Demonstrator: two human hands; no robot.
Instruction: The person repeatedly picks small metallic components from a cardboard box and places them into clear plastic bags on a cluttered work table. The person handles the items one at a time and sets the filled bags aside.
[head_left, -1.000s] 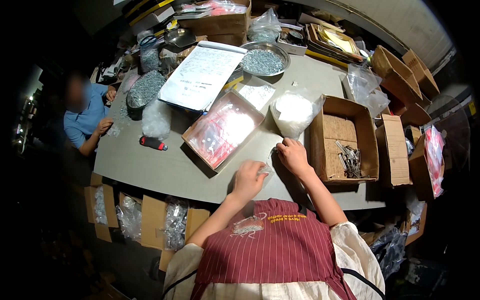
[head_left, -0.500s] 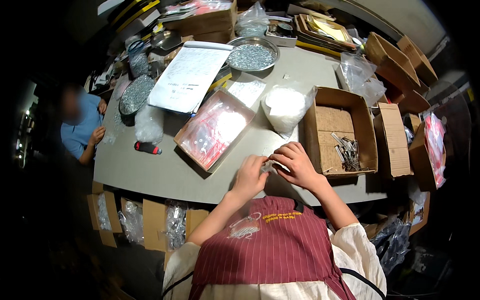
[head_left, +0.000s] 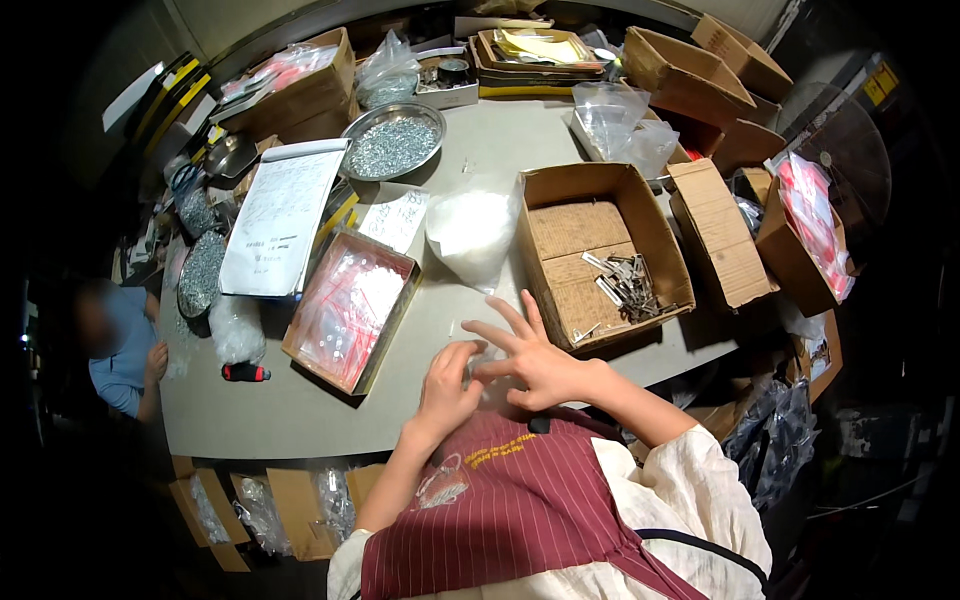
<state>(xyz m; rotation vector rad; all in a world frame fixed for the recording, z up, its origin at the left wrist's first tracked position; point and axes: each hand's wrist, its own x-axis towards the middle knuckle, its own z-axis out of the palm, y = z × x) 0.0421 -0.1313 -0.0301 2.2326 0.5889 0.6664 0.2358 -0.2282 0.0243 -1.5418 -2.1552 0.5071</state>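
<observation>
Close to the front edge of the table, my left hand (head_left: 446,388) is closed, its fingers curled round a small clear plastic bag (head_left: 489,357) that shows only in part. My right hand (head_left: 535,365) is beside it with fingers spread, the lower fingertips reaching to the left hand and the bag. Just beyond my hands stands a clear bag of white pieces (head_left: 470,240). Right of that, an open cardboard box (head_left: 560,235) contains loose metal parts (head_left: 630,286). Left of my hands sits a shallow box (head_left: 345,308) of small red-edged clear bags.
A notepad (head_left: 285,215) lies behind the shallow box. Farther back is a metal bowl (head_left: 394,142) of small metal pieces. A red and black tool (head_left: 246,373) lies at the left. Cardboard boxes (head_left: 722,235) line the right side. Another person (head_left: 120,340) is at the far left.
My view has swung to the right, so the table's things appear farther left. My right hand's fingers have gone from curled over the small bag to spread out.
</observation>
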